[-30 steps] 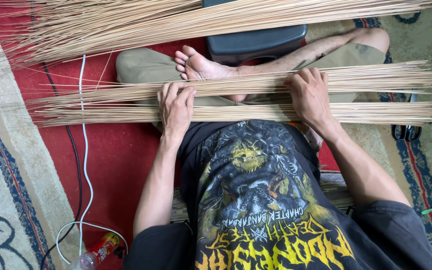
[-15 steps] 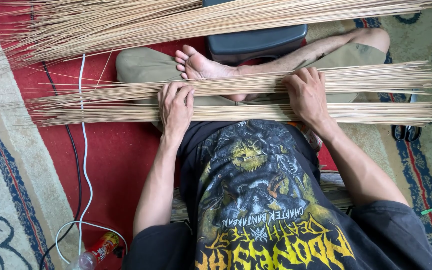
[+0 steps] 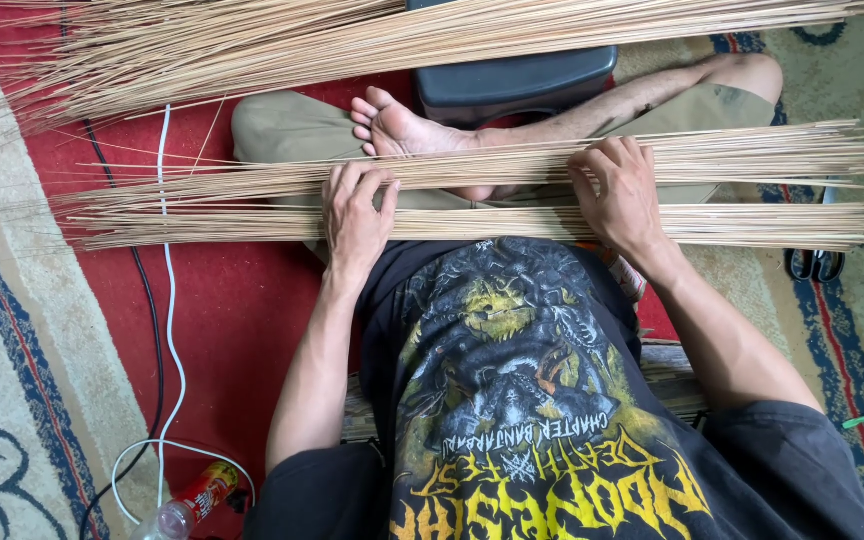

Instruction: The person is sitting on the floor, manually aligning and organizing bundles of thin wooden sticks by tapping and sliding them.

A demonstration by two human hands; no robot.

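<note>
Tan reed sticks [image 3: 732, 160] pressed under both flat hands, left [image 3: 357, 215], right [image 3: 620, 195], red-labelled bottle [image 3: 192, 500] lower left

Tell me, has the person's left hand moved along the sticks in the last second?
No. The left hand lies on the thin sticks at the same spot below the bare foot.

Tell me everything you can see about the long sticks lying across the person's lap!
The sticks are very thin, straight and pale tan, like split bamboo or reed. They lie crosswise over the folded legs in two flat layers, reaching from the red carpet on one side to the patterned rug on the other. Their ends are uneven, with a few stray ones poking out. The left hand and the right hand both press down flat on them. A bare foot rests just beyond them.
</note>
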